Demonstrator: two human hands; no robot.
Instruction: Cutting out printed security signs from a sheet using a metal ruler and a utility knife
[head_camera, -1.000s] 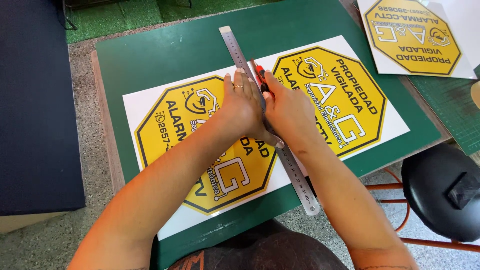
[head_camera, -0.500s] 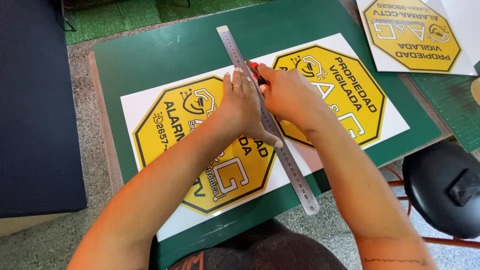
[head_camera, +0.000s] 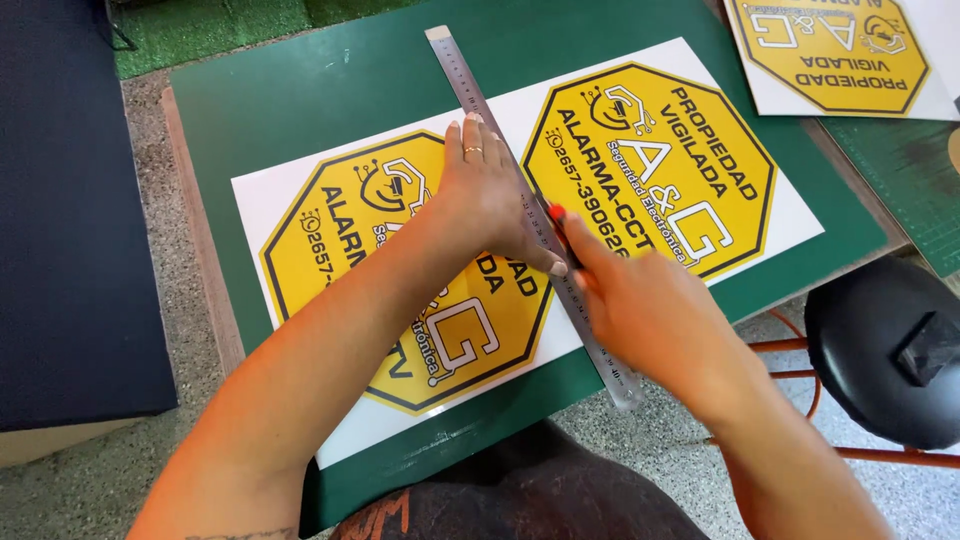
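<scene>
Head cam looking straight down at a green cutting mat (head_camera: 330, 90) with a white printed sheet (head_camera: 780, 215) lying across it. The sheet carries two yellow octagon signs with black borders, one on the left (head_camera: 330, 250) and one on the right (head_camera: 700, 130), with a white strip between them.

A long steel ruler (head_camera: 470, 85) runs along that strip from the far edge of the mat to the near edge. The left hand (head_camera: 490, 195) is flat and spread, fingers pointing away, pressing down on the ruler and the left sign. The right hand (head_camera: 640, 300) is closed around a cutter (head_camera: 556, 216) with a red tip, held against the ruler's right edge about halfway down the sheet.

Going by where the blade sits, I'd guess the far half of the line is cut and the near half isn't, though I can't actually see a slit. Both signs look like they're on one sheet, and neither octagon is trimmed to shape.

Another sheet with the same kind of yellow octagon (head_camera: 835, 45) sits at the far right, partly out of frame. A black round stool (head_camera: 880, 350) is down at the near right.
</scene>
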